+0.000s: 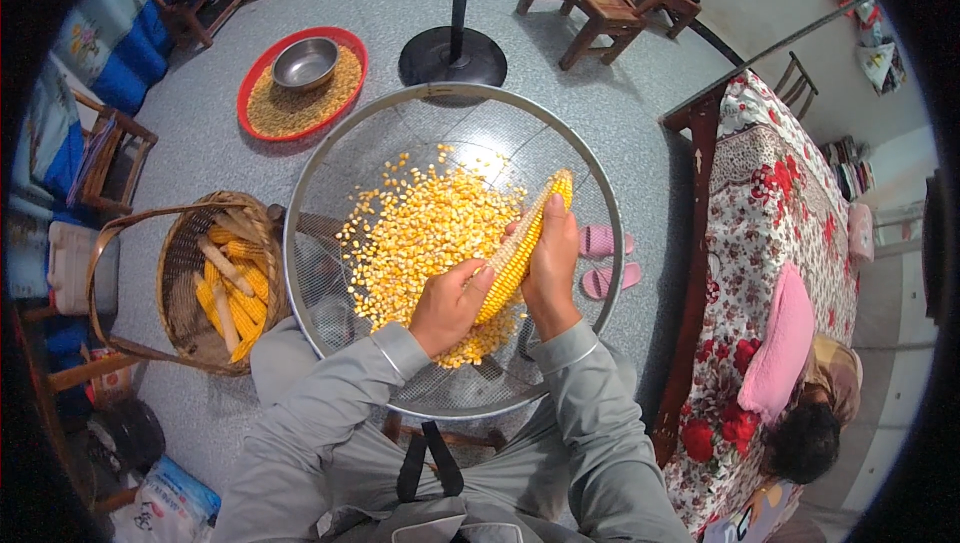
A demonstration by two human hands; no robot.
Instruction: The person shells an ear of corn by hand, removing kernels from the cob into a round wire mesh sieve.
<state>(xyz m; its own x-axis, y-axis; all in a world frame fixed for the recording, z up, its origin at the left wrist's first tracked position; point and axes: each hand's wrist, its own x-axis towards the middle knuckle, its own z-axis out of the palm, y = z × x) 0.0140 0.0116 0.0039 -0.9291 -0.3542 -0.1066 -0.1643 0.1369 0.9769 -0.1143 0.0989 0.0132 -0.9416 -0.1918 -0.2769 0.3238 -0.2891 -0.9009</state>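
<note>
An ear of yellow corn, with a strip of kernels gone along its upper left side, is held over a round wire-mesh sieve. My right hand grips its upper part, thumb along the cob. My left hand is at its lower part, the thumb pressed on the bare strip. Loose corn kernels lie heaped on the mesh under both hands. Left of the sieve, a wicker basket on its side holds ears of corn and several bare cobs.
A red basin of kernels with a metal bowl stands beyond the sieve, near a black stand base. Pink slippers lie at right, before a bed with a floral cover. Another person is at the bed.
</note>
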